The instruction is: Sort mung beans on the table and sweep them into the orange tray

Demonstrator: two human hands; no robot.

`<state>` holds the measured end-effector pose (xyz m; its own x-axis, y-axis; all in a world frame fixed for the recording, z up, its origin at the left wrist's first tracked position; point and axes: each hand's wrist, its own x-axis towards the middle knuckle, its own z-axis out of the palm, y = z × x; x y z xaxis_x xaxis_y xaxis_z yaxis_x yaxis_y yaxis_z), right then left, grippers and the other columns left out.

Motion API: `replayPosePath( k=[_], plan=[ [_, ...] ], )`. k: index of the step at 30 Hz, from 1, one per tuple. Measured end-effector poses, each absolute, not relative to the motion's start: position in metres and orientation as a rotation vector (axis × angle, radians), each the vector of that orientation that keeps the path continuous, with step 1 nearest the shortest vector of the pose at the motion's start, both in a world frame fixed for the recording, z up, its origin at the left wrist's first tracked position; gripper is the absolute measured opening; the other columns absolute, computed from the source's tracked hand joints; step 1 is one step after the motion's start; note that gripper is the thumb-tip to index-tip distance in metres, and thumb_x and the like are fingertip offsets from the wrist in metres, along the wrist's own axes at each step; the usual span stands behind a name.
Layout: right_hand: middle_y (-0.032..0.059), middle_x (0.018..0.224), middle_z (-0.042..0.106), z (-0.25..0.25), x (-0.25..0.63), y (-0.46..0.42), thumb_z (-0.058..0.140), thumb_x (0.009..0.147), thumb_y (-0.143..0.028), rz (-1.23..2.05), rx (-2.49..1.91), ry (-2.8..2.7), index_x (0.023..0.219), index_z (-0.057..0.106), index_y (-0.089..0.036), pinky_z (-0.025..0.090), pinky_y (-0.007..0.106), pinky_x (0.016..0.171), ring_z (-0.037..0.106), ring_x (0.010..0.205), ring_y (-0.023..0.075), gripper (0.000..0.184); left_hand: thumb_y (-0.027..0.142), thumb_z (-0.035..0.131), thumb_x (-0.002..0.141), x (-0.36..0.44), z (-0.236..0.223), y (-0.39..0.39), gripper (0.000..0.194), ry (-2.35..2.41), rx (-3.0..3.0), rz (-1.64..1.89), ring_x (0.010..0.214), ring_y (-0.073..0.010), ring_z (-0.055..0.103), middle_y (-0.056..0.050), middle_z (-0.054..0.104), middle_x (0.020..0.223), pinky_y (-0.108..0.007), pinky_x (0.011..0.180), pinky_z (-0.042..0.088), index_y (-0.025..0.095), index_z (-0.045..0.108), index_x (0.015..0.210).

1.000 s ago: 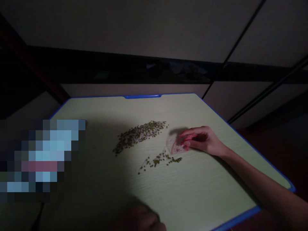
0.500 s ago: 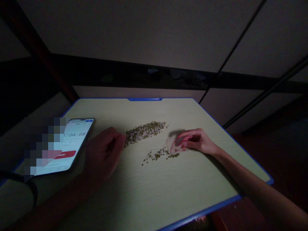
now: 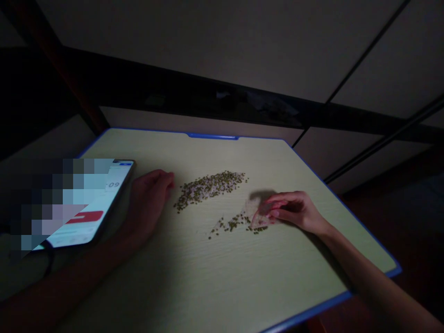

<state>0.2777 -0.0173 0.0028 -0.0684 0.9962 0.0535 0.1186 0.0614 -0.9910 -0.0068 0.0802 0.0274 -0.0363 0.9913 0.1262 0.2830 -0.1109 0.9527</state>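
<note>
A long pile of small green beans mixed with pale grains (image 3: pixel 211 187) lies across the middle of the table. My left hand (image 3: pixel 149 201) rests just left of the pile, a small gap apart from it. Its fingers are curled together, and I cannot make out whether anything is between them. My right hand (image 3: pixel 298 212) pinches a crumpled clear plastic bag with red markings (image 3: pixel 256 215) between thumb and fingers. A smaller scatter of green beans (image 3: pixel 231 224) lies beside the bag's left side and lower edge; some may be inside it.
The pale table (image 3: pixel 194 282) has a raised blue rim (image 3: pixel 213 136). To the left of my left hand lies a lit phone (image 3: pixel 86 226), partly blurred out, with a dark cable loop (image 3: pixel 51 259) near it. Cabinet panels (image 3: pixel 215 51) stand behind the table.
My left hand has drawn back from the pile's left end, leaving a gap. The right hand keeps hold of the plastic bag. The camera view has tilted and shifted slightly.
</note>
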Motion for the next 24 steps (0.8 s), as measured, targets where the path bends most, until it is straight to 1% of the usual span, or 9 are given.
replayPosePath(
  k=[5, 8, 14, 18, 24],
  plan=[
    [0.0028, 0.067, 0.074, 0.008, 0.272, -0.019, 0.075, 0.066, -0.011, 1.075, -1.257, -1.361, 0.085, 0.077, -0.02, 0.052, 0.022, 0.049, 0.062, 0.049, 0.0104, 0.022, 0.027, 0.051, 0.07, -0.003, 0.036, 0.076, 0.022, 1.469, 1.382, 1.084, 0.04, -0.0074, 0.031, 0.007, 0.035, 0.04, -0.021, 0.041, 0.023, 0.018, 0.045, 0.051],
    [0.003, 0.068, 0.075, 0.009, 0.272, -0.019, 0.075, 0.065, -0.01, 1.039, -1.305, -1.328, 0.085, 0.077, -0.02, 0.051, 0.022, 0.047, 0.061, 0.047, 0.0104, 0.023, 0.025, 0.051, 0.072, -0.001, 0.038, 0.075, 0.023, 1.497, 1.362, 1.053, 0.039, -0.0072, 0.032, 0.007, 0.036, 0.04, -0.02, 0.041, 0.024, 0.017, 0.045, 0.051],
    [-0.0004, 0.058, 0.073, 0.01, 0.273, -0.018, 0.075, 0.061, -0.008, 1.016, -1.34, -1.243, 0.082, 0.077, -0.02, 0.048, 0.018, 0.045, 0.06, 0.045, 0.0086, 0.024, 0.02, 0.05, 0.074, 0.003, 0.046, 0.07, 0.029, 1.575, 1.458, 0.971, 0.037, -0.0069, 0.031, 0.007, 0.034, 0.035, -0.02, 0.041, 0.023, 0.017, 0.044, 0.046],
    [-0.0011, 0.058, 0.073, 0.01, 0.271, -0.016, 0.075, 0.06, -0.008, 1.007, -1.342, -1.185, 0.081, 0.077, -0.022, 0.048, 0.018, 0.045, 0.061, 0.044, 0.0086, 0.025, 0.023, 0.05, 0.072, 0.002, 0.046, 0.071, 0.027, 1.558, 1.47, 0.965, 0.037, -0.0067, 0.032, 0.007, 0.035, 0.036, -0.02, 0.041, 0.023, 0.017, 0.044, 0.046],
    [0.0001, 0.057, 0.073, 0.009, 0.272, -0.015, 0.075, 0.059, -0.01, 0.991, -1.348, -1.165, 0.079, 0.077, -0.02, 0.048, 0.022, 0.043, 0.06, 0.042, 0.0111, 0.022, 0.031, 0.05, 0.067, 0.001, 0.037, 0.074, 0.024, 1.512, 1.481, 0.963, 0.036, -0.0074, 0.032, 0.006, 0.035, 0.035, -0.02, 0.04, 0.024, 0.018, 0.045, 0.047]
  ],
)
